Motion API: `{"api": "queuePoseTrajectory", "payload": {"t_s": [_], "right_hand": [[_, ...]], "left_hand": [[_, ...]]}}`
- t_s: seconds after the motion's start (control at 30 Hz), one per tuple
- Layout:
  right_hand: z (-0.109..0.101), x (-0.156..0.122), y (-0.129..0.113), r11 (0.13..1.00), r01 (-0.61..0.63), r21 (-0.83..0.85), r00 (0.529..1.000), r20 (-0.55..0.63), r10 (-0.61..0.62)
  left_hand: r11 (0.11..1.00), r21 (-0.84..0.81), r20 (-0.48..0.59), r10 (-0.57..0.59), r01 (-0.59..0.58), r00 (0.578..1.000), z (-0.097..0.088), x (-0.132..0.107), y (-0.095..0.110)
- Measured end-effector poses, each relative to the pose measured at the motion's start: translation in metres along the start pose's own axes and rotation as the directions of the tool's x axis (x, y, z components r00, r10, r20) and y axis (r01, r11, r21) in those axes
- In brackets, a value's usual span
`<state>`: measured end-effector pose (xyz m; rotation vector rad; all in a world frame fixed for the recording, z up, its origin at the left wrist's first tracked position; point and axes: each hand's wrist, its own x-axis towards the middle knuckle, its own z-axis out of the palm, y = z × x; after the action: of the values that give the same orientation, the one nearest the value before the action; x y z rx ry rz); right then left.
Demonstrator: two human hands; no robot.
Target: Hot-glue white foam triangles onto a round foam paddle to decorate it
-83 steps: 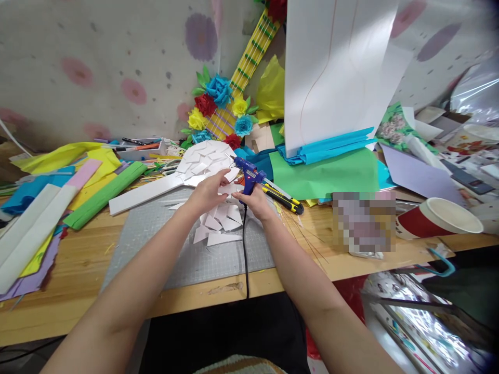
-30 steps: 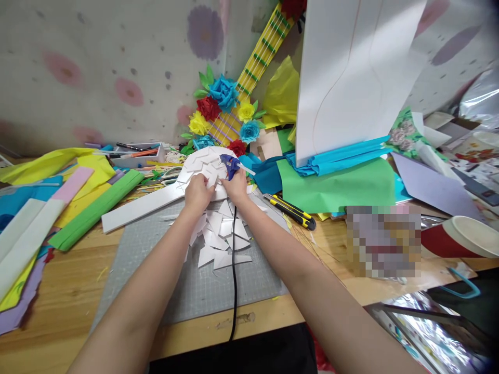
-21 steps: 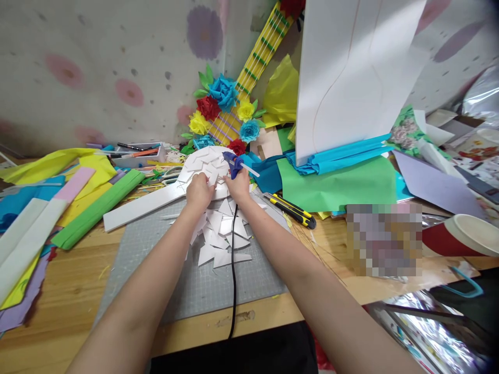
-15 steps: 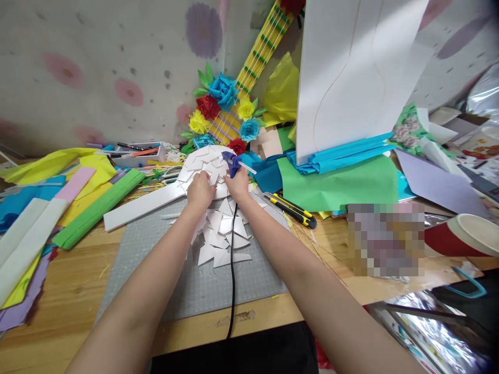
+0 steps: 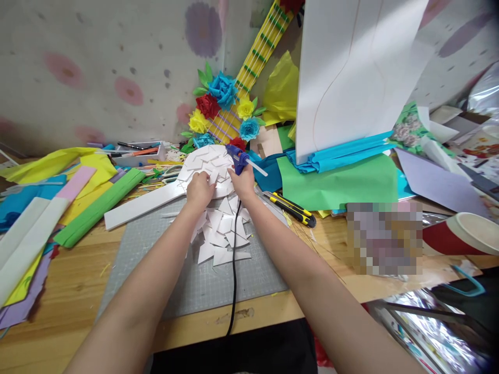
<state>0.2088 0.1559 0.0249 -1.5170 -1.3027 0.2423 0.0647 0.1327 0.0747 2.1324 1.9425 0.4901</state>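
My right hand [image 5: 242,182] is closed around a blue hot glue gun [image 5: 237,158] with a white glue stick out of its back and a black cord running down to the table edge. My left hand [image 5: 200,189] pinches a small white angular piece [image 5: 212,178], partly hidden by the fingers. Both hands are over a white guitar-shaped board [image 5: 144,205], whose rounded end bears several white pieces and whose long neck points left. Loose white pieces [image 5: 216,236] lie in a heap on the grey cutting mat [image 5: 187,296], nearer to me than the board.
Right of the mat lies a yellow-and-black utility knife [image 5: 292,208]. A flower-covered paper guitar [image 5: 224,117] leans at the back, beside a tall white board [image 5: 351,72]. Green crepe paper [image 5: 99,208] lies left; a paper cup [image 5: 462,234] rests on its side at right.
My right hand has moved slightly right with the glue gun, away from my left hand, and the cord has shifted with it. My left hand stays almost in place.
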Motion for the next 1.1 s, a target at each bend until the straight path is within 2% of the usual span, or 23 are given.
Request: {"api": "queuePoseTrajectory", "payload": {"t_s": [0.1, 0.23, 0.3, 0.37, 0.43, 0.5, 0.67, 0.73, 0.83, 0.93, 1.1], "right_hand": [[-0.028, -0.005, -0.007, 0.957, -0.21, 0.201, 0.978, 0.04, 0.206], [-0.064, -0.022, -0.013, 0.875, -0.281, 0.393, 0.959, 0.135, 0.247], [-0.076, -0.031, -0.013, 0.843, -0.302, 0.444, 0.953, 0.168, 0.253], [-0.082, -0.037, -0.014, 0.815, -0.332, 0.475, 0.941, 0.233, 0.247], [-0.085, -0.042, -0.014, 0.802, -0.369, 0.47, 0.917, 0.322, 0.234], [-0.085, -0.044, -0.013, 0.798, -0.398, 0.452, 0.894, 0.387, 0.227], [-0.083, -0.047, -0.009, 0.767, -0.413, 0.491, 0.893, 0.385, 0.234], [-0.085, -0.048, -0.009, 0.756, -0.419, 0.503, 0.88, 0.43, 0.202], [-0.09, -0.048, -0.01, 0.751, -0.444, 0.489, 0.828, 0.543, 0.136], [-0.093, -0.049, -0.009, 0.763, -0.471, 0.442, 0.766, 0.634, 0.105], [-0.091, -0.05, -0.004, 0.794, -0.469, 0.386, 0.723, 0.684, 0.095]], "left_hand": [[0.997, -0.081, -0.05, 0.011, -0.015, 0.999, 0.0, 0.001, -0.006], [0.967, -0.253, -0.062, -0.033, 0.016, 0.998, -0.003, 0.003, -0.014], [0.914, -0.401, -0.066, -0.088, 0.054, 0.994, -0.007, 0.003, -0.017], [0.788, -0.605, -0.033, -0.167, 0.113, 0.985, -0.011, 0.003, -0.019], [0.587, -0.785, 0.079, -0.221, 0.197, 0.972, -0.017, 0.002, -0.021], [0.412, -0.87, 0.197, -0.215, 0.272, 0.957, -0.023, 0.0, -0.021], [0.239, -0.917, 0.289, -0.15, 0.319, 0.945, -0.031, 0.0, -0.02], [0.144, -0.908, 0.385, -0.076, 0.393, 0.92, -0.031, 0.001, -0.02], [0.056, -0.87, 0.492, 0.017, 0.49, 0.871, -0.029, 0.002, -0.022], [0.033, -0.85, 0.526, 0.037, 0.525, 0.85, -0.027, 0.0, -0.026], [0.073, -0.85, 0.524, 0.014, 0.522, 0.852, -0.027, -0.002, -0.03]]}}
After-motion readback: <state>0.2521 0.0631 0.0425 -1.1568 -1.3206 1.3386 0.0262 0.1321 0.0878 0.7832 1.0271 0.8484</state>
